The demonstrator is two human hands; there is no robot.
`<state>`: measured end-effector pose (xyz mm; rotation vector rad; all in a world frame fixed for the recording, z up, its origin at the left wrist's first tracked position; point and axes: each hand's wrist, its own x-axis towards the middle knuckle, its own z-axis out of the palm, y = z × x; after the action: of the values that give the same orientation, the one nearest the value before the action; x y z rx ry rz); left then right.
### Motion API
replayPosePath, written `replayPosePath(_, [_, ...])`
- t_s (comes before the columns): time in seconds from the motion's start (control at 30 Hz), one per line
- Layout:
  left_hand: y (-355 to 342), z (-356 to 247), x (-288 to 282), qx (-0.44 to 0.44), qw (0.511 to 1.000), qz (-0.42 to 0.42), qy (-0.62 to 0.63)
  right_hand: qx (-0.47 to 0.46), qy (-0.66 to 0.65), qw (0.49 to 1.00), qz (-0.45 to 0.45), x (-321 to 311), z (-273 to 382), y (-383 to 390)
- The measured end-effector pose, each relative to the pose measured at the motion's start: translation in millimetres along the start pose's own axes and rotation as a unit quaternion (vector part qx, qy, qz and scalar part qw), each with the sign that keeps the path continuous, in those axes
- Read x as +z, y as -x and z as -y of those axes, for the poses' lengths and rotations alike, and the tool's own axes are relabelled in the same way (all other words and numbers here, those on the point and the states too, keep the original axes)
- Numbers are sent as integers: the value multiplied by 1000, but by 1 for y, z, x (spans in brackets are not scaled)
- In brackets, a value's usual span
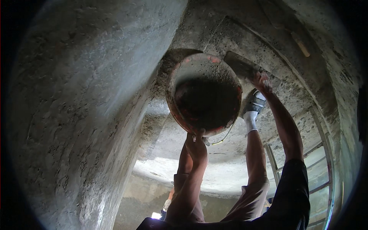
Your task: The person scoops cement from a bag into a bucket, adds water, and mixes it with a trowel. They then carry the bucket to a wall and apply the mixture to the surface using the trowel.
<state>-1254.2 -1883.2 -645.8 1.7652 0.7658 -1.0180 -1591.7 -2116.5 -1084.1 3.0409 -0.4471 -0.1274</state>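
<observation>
A round bucket (205, 68), its reddish rim crusted with dried mortar, is tipped so that its mouth faces me. Its inside is mostly in deep shadow. At the near rim, my left hand (198, 146) is closed on the edge, beside the bucket's wire handle (230, 132) with its yellow grip. To the right of the bucket, my right hand (262, 81) is closed round a plastering trowel (241, 64), its flat grey blade over the rough floor. The hand is slightly smeared by motion, and the trowel's grip is hidden under it.
A rough plastered wall (88, 96) fills the left side. My leg with a white sock (251, 119) and dark shoe stands near the bucket. A ladder (328, 161) leans at the right. A wooden stick (301, 45) lies farther off. Something small and white (167, 204) is at lower left.
</observation>
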Motion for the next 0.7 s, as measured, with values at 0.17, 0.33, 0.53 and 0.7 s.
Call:
replayPosePath(0.17, [-8,-12,-41,9,992,-95,-76,170,-226,959,35,-8,196,-145])
replayPosePath(0.33, [6,-11,0,0,999,-51,-12,-93,486,868,42,-1,47,-145])
replayPosePath(0.53, [0,-10,-20,13,995,-70,-69,-37,648,743,-164,-61,18,-210])
replayPosePath(0.7, [3,-8,-2,-45,998,-40,-19,142,-197,934,262,-68,-60,-208])
